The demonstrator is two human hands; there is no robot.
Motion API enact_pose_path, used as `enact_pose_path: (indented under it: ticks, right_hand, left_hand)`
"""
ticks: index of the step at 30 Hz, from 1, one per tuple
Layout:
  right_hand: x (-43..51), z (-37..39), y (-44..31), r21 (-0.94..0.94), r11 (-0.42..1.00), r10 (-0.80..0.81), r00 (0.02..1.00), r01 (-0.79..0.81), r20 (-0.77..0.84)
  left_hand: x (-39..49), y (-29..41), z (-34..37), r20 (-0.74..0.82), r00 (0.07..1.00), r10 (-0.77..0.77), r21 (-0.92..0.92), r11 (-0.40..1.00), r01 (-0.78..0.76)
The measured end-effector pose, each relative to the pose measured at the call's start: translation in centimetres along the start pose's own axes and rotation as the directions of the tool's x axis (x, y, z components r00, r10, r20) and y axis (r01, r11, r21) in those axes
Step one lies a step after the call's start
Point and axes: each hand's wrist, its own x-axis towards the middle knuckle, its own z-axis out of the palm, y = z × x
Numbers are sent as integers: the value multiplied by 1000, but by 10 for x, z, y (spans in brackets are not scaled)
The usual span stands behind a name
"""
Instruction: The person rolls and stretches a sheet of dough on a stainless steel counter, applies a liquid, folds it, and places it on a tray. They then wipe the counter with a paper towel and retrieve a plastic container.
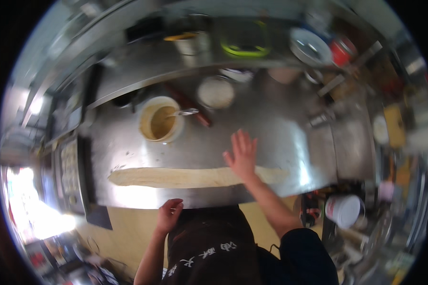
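A long flat strip of dough (178,177) lies across the steel table (207,153), parallel to its front edge. Over the right part of the strip, my right hand (242,156) is spread palm down, fingers pointing away from me; whether it touches the dough is unclear. At the front table edge, below the strip, my left hand (170,213) has loosely curled fingers and holds nothing visible. Beyond the dough stands a white tub (144,124) of brownish paste with a metal spoon (187,112) in it. A reddish-brown rolling pin (204,119) lies beside the tub, near a round container of white contents (215,92).
A raised shelf along the back holds a green-rimmed container (246,52), a white bowl (311,47) and a red can (342,51). At the left is a tray (79,178) of pale pieces. A white bucket (344,211) stands at the lower right.
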Motion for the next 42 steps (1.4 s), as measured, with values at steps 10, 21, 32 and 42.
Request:
enact_pose_path:
  ticks: [10,21,32,42]
  right_hand:
    - [-180,-5,62,-168,901,350,899,-400,-261]
    - [-143,74,-110,-154,946,268,956,-285,-120]
    - [-86,239,-454,-83,995,83,955,-61,284]
    - [-59,307,-619,-24,998,-41,919,55,392]
  left_hand:
    - [17,8,-27,283,948,146,228,950,-214]
    - [-2,-107,-152,223,956,192,118,968,-222]
    - [-102,-274,-312,-201,974,-108,-10,994,108]
    - [-148,-299,-324,-193,958,-212,-108,975,194]
